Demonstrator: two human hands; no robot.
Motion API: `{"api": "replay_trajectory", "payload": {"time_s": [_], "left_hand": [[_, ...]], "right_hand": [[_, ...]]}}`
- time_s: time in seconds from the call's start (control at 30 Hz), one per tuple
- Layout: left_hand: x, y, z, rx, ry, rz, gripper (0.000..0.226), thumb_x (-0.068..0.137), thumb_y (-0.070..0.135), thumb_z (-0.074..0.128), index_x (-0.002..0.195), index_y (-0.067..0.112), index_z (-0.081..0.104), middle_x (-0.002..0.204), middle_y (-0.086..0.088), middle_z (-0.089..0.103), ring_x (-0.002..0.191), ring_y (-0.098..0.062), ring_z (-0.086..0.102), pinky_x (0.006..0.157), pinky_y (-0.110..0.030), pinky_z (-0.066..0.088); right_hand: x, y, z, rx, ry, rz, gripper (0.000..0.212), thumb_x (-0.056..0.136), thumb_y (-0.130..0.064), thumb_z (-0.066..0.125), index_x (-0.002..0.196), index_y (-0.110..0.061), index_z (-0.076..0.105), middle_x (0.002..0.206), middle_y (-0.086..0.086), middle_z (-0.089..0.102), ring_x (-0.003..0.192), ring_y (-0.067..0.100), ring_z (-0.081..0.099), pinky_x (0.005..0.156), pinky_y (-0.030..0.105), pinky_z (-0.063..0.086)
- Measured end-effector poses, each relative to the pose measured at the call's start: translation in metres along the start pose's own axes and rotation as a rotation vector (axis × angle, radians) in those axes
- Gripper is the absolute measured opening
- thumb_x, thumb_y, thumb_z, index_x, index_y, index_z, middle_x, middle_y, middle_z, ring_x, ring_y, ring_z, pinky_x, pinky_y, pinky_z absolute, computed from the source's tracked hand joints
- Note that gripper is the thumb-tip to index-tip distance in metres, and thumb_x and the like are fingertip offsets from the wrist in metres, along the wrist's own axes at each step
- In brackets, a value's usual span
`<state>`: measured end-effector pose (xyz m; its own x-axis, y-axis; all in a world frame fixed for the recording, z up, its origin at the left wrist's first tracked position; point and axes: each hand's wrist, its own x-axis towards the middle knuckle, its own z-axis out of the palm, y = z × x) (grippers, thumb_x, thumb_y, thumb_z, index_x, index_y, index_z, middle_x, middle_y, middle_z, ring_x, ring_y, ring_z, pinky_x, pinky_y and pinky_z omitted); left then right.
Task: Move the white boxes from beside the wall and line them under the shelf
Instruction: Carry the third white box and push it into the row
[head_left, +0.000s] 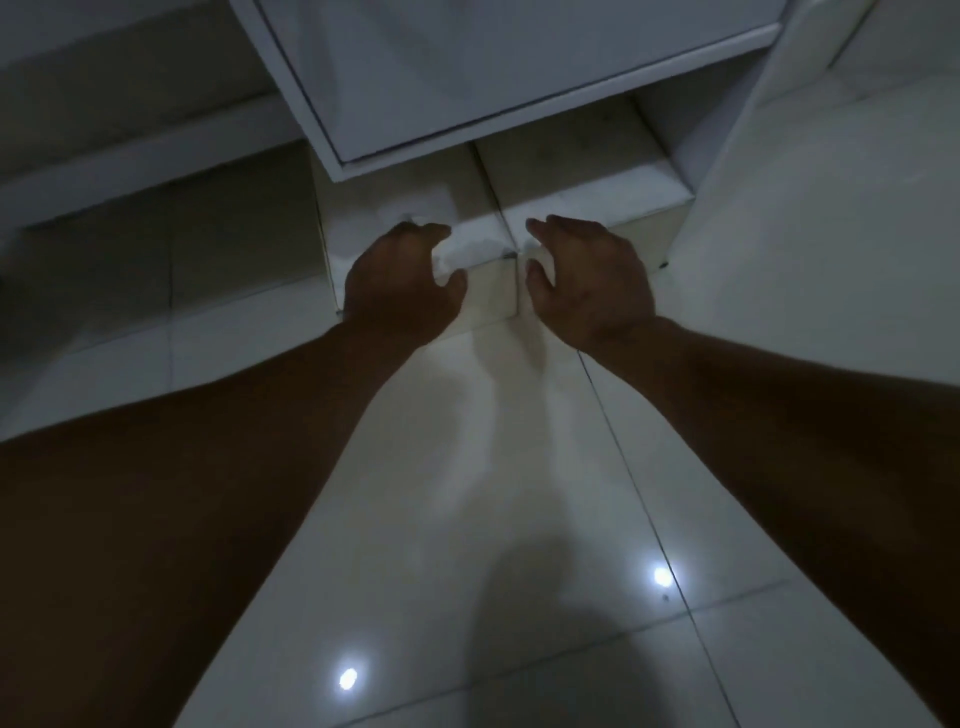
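Two white boxes stand side by side on the floor, partly under the white shelf unit (467, 78). My left hand (400, 283) rests on the near top edge of the left white box (400, 200), fingers curled over the edge and thumb on its front face. My right hand (587, 275) lies against the near edge of the right white box (582, 171), fingers spread and slightly bent. The backs of both boxes are hidden beneath the shelf. The light is dim.
Glossy white floor tiles (493, 493) spread below my arms, with two bright light reflections. A white upright panel (737, 156) of the shelf stands right of the boxes. A low white ledge (130, 166) runs at the left, with dark floor under it.
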<state>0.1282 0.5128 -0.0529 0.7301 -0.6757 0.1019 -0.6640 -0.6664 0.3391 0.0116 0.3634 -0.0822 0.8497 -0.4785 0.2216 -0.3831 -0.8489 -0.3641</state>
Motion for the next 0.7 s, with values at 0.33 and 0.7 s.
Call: {"api": "replay_trajectory", "payload": {"time_s": [0.33,0.7], "left_hand": [[-0.037,0.125,-0.092,-0.063,-0.035,0.125,0.039,0.089,0.031,0.061,0.126,0.018,0.062,0.123,-0.003,0.064,0.114,-0.022,0.057,0.094,-0.029,0.041],[-0.04,0.293,-0.212,-0.07,-0.152,0.246,0.046,0.092,0.036,0.06,0.132,0.015,0.058,0.128,-0.008,0.062,0.12,-0.027,0.055,0.101,-0.035,0.039]], "right_hand": [[-0.068,0.005,-0.148,-0.017,-0.014,0.183,0.046,0.094,-0.033,0.05,0.136,-0.016,0.053,0.132,0.007,0.06,0.12,0.025,0.055,0.096,0.038,0.042],[-0.091,0.019,-0.362,-0.034,0.035,0.331,0.046,0.096,-0.032,0.049,0.139,-0.017,0.05,0.133,0.004,0.059,0.121,0.024,0.052,0.094,0.038,0.041]]}}
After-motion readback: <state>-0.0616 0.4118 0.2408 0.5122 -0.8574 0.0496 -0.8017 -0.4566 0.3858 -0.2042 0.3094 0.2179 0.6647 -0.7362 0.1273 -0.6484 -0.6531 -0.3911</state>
